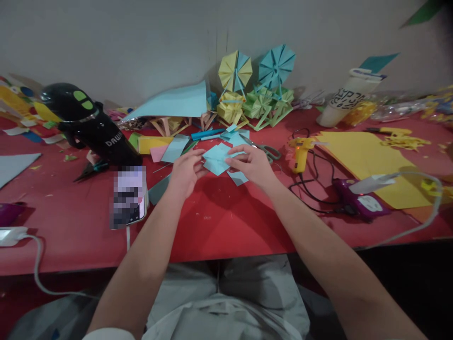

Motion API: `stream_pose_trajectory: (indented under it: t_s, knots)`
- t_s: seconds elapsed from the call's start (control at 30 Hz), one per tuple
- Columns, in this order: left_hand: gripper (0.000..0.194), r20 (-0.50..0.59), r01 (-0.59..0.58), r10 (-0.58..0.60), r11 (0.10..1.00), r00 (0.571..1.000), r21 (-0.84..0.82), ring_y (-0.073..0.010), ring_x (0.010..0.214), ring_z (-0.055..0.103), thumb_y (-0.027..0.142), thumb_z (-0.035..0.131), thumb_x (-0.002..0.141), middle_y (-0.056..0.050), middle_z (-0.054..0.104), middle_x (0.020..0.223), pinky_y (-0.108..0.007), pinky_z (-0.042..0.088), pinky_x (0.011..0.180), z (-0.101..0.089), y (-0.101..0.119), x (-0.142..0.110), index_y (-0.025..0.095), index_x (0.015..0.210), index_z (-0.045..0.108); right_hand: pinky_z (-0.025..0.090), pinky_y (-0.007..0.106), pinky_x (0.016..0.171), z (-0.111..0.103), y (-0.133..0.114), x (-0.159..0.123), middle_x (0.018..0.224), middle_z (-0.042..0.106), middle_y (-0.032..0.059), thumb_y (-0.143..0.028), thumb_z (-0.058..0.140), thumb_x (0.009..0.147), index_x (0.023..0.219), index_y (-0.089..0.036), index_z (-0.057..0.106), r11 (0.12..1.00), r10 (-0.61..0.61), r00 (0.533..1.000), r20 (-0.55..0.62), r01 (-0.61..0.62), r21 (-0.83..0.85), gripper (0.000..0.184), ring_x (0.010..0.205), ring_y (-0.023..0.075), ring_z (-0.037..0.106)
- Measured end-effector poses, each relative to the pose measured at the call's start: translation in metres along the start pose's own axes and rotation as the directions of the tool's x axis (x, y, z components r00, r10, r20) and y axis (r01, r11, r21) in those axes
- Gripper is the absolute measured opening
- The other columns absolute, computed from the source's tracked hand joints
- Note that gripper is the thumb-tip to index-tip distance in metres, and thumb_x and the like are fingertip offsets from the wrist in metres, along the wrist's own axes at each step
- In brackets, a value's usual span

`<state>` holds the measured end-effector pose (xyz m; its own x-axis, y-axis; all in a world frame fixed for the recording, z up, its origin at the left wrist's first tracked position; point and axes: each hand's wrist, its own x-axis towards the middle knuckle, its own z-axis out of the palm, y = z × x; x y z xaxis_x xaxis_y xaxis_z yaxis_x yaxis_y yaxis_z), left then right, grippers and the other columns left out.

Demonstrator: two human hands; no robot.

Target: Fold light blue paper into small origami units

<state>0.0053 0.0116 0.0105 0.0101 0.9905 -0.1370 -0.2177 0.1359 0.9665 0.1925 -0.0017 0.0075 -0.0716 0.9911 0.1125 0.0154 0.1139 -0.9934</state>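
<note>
A folded sheet of light blue paper is held between my two hands just above the red table. My left hand grips its left corner, fingers curled behind it. At the right edge my right hand pinches it between thumb and fingers. A small blue paper piece lies under the right hand. Behind the hands are scissors, partly covered by the right hand, and a blue pen among paper scraps.
A phone and a black bottle stand at left. Folded paper wheels line the wall. On the right are a yellow glue gun with its cord, a purple power strip, yellow paper sheets and a white cup.
</note>
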Motion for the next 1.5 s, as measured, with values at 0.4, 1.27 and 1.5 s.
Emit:
stream_pose_trajectory:
  t_s: [0.4, 1.27, 1.5]
  knots:
    - [0.049, 0.054, -0.19, 0.184, 0.971, 0.982, 0.143, -0.0195, 0.081, 0.068, 0.025, 0.077, 0.063, -0.006, 0.071, 0.084, -0.034, 0.056, 0.076, 0.002, -0.006, -0.006, 0.015, 0.109, 0.063, 0.06, 0.03, 0.068, 0.011, 0.005, -0.002, 0.064, 0.067, 0.0016, -0.05, 0.084, 0.059, 0.071, -0.018, 0.057, 0.99, 0.138, 0.982, 0.131, -0.142, 0.023, 0.043, 0.065, 0.0173, 0.071]
    - [0.042, 0.13, -0.349, 0.326, 0.896, 0.937, 0.274, -0.0135, 0.066, 0.063, 0.015, 0.072, 0.062, 0.0, 0.069, 0.08, -0.024, 0.046, 0.058, 0.002, -0.014, -0.002, 0.02, 0.102, 0.057, 0.057, 0.036, 0.075, 0.007, 0.021, 0.003, 0.114, 0.061, 0.0108, -0.027, 0.065, 0.083, 0.122, -0.022, 0.065, 0.711, -0.487, 0.859, 0.157, 0.494, -0.501, 0.039, 0.09, 0.0195, 0.062]
    - [0.04, 0.159, -0.373, 0.339, 0.87, 0.927, 0.321, -0.0167, 0.081, 0.065, 0.014, 0.071, 0.062, -0.002, 0.068, 0.089, -0.025, 0.047, 0.062, 0.002, -0.016, -0.001, 0.02, 0.1, 0.059, 0.052, 0.033, 0.071, 0.013, 0.015, -0.001, 0.098, 0.066, 0.0062, -0.027, 0.064, 0.083, 0.104, -0.022, 0.067, 0.768, -0.468, 0.875, 0.127, 0.474, -0.43, 0.022, 0.081, 0.0164, 0.061]
